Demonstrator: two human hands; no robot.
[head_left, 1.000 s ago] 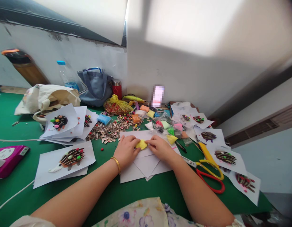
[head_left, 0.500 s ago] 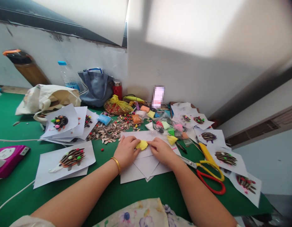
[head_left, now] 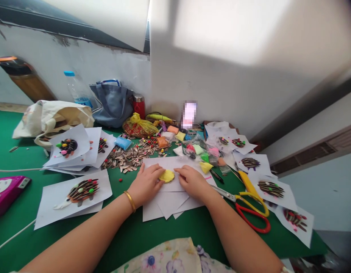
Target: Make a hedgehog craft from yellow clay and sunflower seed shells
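A flattened yellow piece of modelling clay [head_left: 167, 176] lies on a white sheet of paper [head_left: 186, 184] in front of me. My left hand [head_left: 145, 181] rests flat on the paper with its fingers stretched out, fingertips at the clay's left edge. My right hand [head_left: 191, 182] is on the other side, its index finger extended toward the clay with a small gap between, the other fingers partly curled. More white sheets are layered beneath. A lump of yellow clay [head_left: 205, 167] in a wrapper sits beyond my right hand.
Yellow-and-red-handled scissors [head_left: 243, 206] lie right of my right forearm. Sunflower seeds [head_left: 127, 157] are heaped behind the paper, beside several clay packets. Cards with seed hedgehogs [head_left: 81, 193] lie on both sides. A magenta device [head_left: 9, 193] is far left; bags and bottles line the wall.
My right index finger has drawn back slightly from the clay, which it was touching or almost touching. The clay shows more of its surface. The view has shifted a little.
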